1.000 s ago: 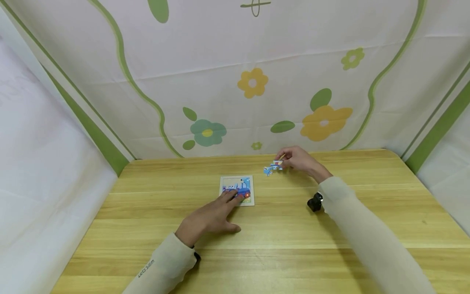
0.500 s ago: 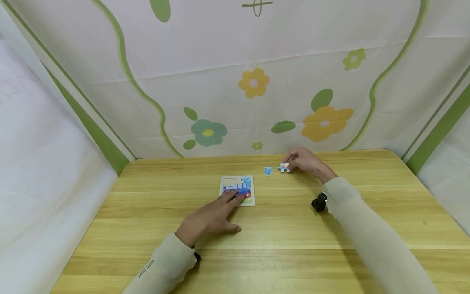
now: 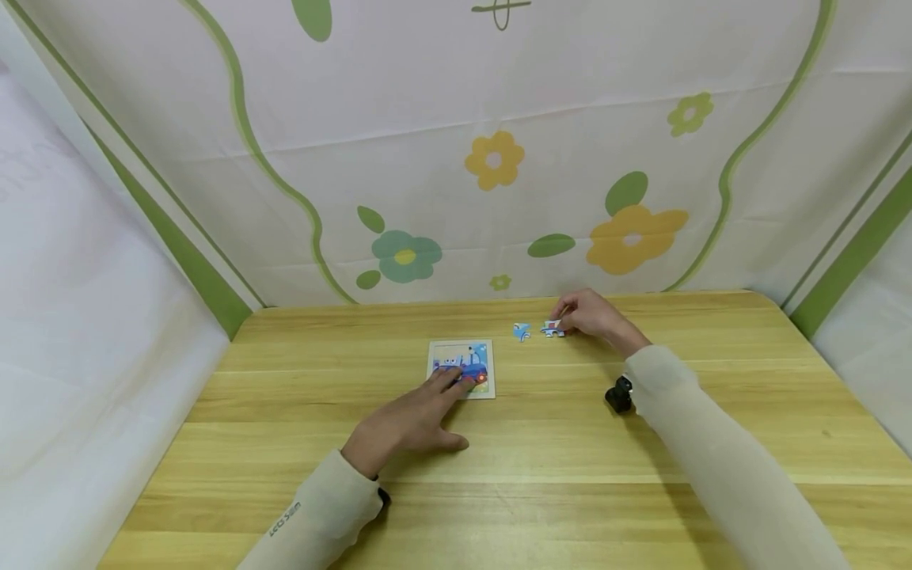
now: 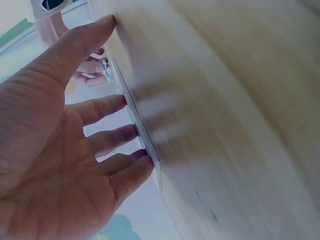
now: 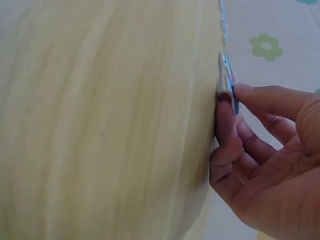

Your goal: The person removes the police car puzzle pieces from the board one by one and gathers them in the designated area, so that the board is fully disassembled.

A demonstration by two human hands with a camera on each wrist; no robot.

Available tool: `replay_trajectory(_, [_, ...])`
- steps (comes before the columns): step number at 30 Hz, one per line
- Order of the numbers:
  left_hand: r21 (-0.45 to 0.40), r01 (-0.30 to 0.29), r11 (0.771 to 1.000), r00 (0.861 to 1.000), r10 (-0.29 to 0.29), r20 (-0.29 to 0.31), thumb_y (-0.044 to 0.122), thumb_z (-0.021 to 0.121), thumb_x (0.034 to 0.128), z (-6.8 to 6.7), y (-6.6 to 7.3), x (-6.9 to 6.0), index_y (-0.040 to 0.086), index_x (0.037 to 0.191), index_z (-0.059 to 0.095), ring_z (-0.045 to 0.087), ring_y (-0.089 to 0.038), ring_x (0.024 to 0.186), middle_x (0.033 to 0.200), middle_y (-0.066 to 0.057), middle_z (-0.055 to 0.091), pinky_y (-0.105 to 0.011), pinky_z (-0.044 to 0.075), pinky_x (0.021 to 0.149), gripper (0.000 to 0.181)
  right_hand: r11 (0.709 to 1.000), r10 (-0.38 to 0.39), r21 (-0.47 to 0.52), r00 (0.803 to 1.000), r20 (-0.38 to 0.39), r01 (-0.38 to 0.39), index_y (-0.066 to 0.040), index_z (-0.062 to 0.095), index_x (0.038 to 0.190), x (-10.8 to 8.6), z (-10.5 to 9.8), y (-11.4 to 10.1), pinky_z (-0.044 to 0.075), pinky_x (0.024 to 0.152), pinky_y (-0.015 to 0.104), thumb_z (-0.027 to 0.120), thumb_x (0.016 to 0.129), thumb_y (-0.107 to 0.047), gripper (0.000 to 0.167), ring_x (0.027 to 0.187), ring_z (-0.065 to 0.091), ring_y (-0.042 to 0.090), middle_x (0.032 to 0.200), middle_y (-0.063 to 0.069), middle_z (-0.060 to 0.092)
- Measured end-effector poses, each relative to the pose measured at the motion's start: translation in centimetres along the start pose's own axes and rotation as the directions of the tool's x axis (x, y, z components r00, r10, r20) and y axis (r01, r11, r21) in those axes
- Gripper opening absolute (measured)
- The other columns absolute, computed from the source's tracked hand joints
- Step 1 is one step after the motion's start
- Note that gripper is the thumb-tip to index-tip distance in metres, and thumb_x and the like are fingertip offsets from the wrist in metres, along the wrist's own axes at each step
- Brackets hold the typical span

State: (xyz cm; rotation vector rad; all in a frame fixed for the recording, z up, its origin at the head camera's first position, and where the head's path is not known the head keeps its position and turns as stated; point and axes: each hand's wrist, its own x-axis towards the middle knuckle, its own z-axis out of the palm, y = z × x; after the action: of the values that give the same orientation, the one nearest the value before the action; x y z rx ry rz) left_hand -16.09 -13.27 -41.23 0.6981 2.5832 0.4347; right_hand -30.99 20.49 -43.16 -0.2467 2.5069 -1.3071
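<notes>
A small framed jigsaw puzzle point(image 3: 462, 345) with a blue vehicle picture lies on the wooden table. My left hand point(image 3: 409, 423) rests its fingertips on the puzzle's near part, fingers extended and thumb apart, hiding some of the picture. In the left wrist view the fingertips touch the thin board's edge point(image 4: 137, 125). Further right, my right hand point(image 3: 594, 314) pinches a puzzle piece point(image 3: 552, 328) with blue, white and red print. The right wrist view shows this piece point(image 5: 227, 75) between thumb and finger, just off the table. A second, light blue puzzle piece point(image 3: 522, 331) lies left of it.
The wooden table point(image 3: 499, 491) ends at a white cloth backdrop point(image 3: 427, 103) printed with flowers and leaves. Cloth walls also stand at both sides. A black wrist camera point(image 3: 619, 395) hangs under the right sleeve.
My right hand has moved slightly right with its piece, which was beside the light blue piece and now stands apart from it. It has turned a little. My left hand has stayed put.
</notes>
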Motion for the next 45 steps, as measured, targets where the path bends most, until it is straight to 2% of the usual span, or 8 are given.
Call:
replay_trajectory(7, [0.001, -0.001, 1.0, 1.0, 0.001, 0.001, 0.043, 0.076, 0.0962, -0.01, 0.09, -0.08, 0.021, 0.168, 0.027, 0.01, -0.038, 0.164, 0.177, -0.01, 0.015, -0.058, 0.031, 0.127, 0.09, 0.996, -0.03, -0.09, 0.999, -0.027, 0.028, 0.007, 0.074, 0.103, -0.13, 0.3, -0.18, 0.051, 0.064, 0.026, 0.067, 0.092, 0.006, 0.013, 0.075, 0.059, 0.018, 0.092, 0.012, 0.068])
replay_trajectory(15, [-0.002, -0.009, 1.0, 1.0, 0.009, 0.0, 0.042, 0.077, 0.096, -0.11, 0.1, -0.1, 0.019, 0.168, 0.028, 0.011, -0.039, 0.164, 0.177, -0.011, 0.015, -0.057, 0.031, 0.127, 0.09, 0.993, -0.036, -0.113, 0.999, -0.04, 0.032, 0.003, 0.075, 0.101, -0.19, 0.51, -0.13, 0.047, 0.064, 0.026, 0.066, 0.092, 0.005, 0.012, 0.078, 0.055, 0.02, 0.093, 0.013, 0.068])
replay_trajectory(22, [-0.002, -0.011, 1.0, 1.0, 0.011, 0.002, 0.043, 0.076, 0.0963, -0.09, 0.09, -0.09, 0.02, 0.168, 0.027, 0.01, -0.039, 0.164, 0.177, -0.011, 0.015, -0.057, 0.03, 0.127, 0.09, 0.985, -0.054, -0.164, 0.998, -0.042, 0.046, 0.001, 0.075, 0.101, -0.2, 0.49, -0.02, 0.045, 0.071, 0.029, 0.066, 0.093, 0.004, 0.013, 0.086, 0.053, 0.022, 0.099, 0.015, 0.068])
replay_trajectory(31, [-0.012, -0.002, 1.0, 1.0, 0.002, 0.014, 0.043, 0.075, 0.097, -0.16, 0.18, -0.04, 0.02, 0.168, 0.026, 0.008, -0.037, 0.164, 0.177, -0.01, 0.012, -0.057, 0.029, 0.128, 0.09, 0.976, -0.082, -0.206, 0.996, -0.047, 0.07, 0.0, 0.075, 0.102, -0.24, 0.54, 0.09, 0.045, 0.073, 0.03, 0.066, 0.092, 0.003, 0.014, 0.088, 0.054, 0.023, 0.102, 0.016, 0.069])
replay_trajectory(45, [-0.004, -0.005, 1.0, 1.0, 0.005, 0.007, 0.041, 0.076, 0.0966, -0.19, 0.11, -0.03, 0.019, 0.168, 0.027, 0.01, -0.039, 0.164, 0.177, -0.011, 0.014, -0.057, 0.03, 0.127, 0.089, 0.979, -0.058, -0.193, 0.998, 0.021, 0.061, -0.001, 0.073, 0.106, -0.52, 0.44, -0.12, 0.045, 0.072, 0.031, 0.068, 0.093, 0.004, 0.015, 0.09, 0.051, 0.025, 0.104, 0.015, 0.065])
